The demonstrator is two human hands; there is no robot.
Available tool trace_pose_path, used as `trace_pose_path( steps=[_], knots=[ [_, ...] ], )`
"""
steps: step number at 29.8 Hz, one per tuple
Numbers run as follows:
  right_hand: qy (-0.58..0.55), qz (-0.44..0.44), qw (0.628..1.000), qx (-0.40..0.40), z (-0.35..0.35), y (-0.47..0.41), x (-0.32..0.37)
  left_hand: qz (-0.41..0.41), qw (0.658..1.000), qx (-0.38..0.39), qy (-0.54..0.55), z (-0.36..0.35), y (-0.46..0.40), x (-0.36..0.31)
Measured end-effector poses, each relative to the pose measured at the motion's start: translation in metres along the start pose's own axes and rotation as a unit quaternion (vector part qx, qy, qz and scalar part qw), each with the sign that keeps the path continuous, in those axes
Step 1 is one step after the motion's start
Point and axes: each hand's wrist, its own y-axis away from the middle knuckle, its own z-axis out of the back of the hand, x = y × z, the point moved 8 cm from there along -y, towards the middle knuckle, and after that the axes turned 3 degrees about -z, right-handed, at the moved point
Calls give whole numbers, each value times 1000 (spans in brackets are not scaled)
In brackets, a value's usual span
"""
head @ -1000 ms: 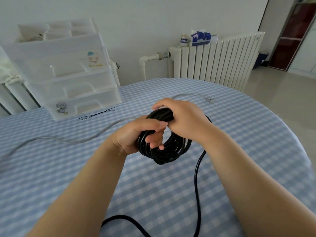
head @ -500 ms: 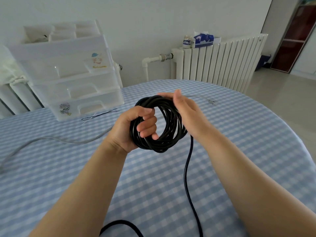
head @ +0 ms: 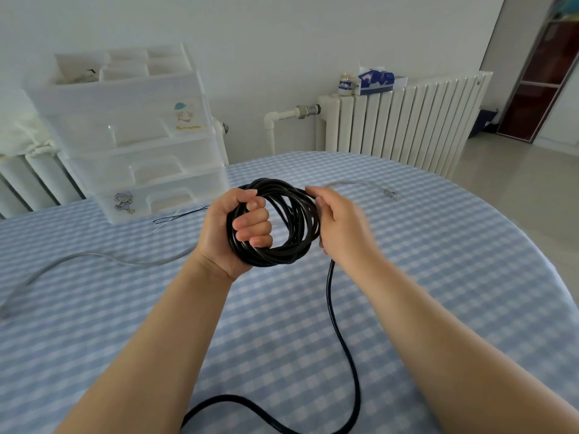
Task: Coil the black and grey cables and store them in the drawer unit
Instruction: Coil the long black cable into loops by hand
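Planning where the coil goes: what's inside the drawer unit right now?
The drawer unit is translucent; its three drawers are shut and look empty, though the frosted fronts blur any contents. The top tray holds a small dark item, too small to identify.
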Motion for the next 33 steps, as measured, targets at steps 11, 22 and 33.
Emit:
trace_pose_path(
  steps=[11, 22, 33],
  knots=[
    [77, -75, 980, 166, -47, 19, -4, -124, 971, -200, 34, 15, 7, -18],
    [15, -163, 904, 396, -89, 77, 9, -327, 856, -349, -195, 17, 32, -50],
    [8, -120, 884, 451, -59, 70, 28, -290, 748, -334, -495, 2, 27, -52]
  ],
)
